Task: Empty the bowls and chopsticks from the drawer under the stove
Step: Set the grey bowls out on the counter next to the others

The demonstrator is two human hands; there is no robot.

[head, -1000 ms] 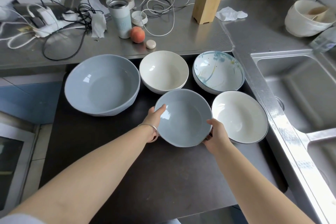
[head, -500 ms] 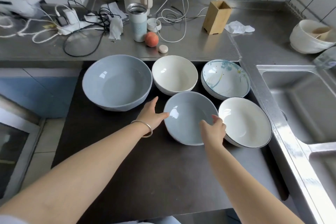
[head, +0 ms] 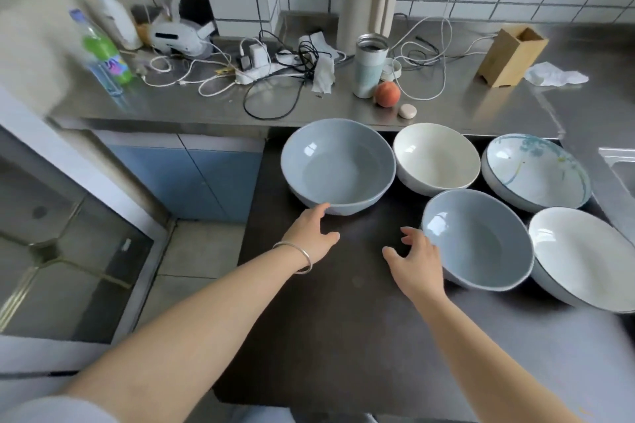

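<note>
Five bowls sit on the dark matte stove top, and the large grey-blue ceramic bowl at its back left corner serves as the landmark. Just right of it is the cream round bowl, further right the white bowl with blue-green brushwork; in front and to the right of it lies the smaller grey-blue bowl, tilted against the white dark-rimmed bowl. The drawer and chopsticks are out of view.

The left hand, with a silver bangle at the wrist, has its fingertips at the large bowl's near lower wall, fingers loosely spread and gripping nothing. The right hand hovers open beside the smaller grey-blue bowl, also empty.

If the large bowl is next to be shifted (likely, judging by the reach), both palms should cup its sides low, since glazed ceramic is slippery and heavy. Lift it clear rather than sliding it into the cream bowl.
</note>
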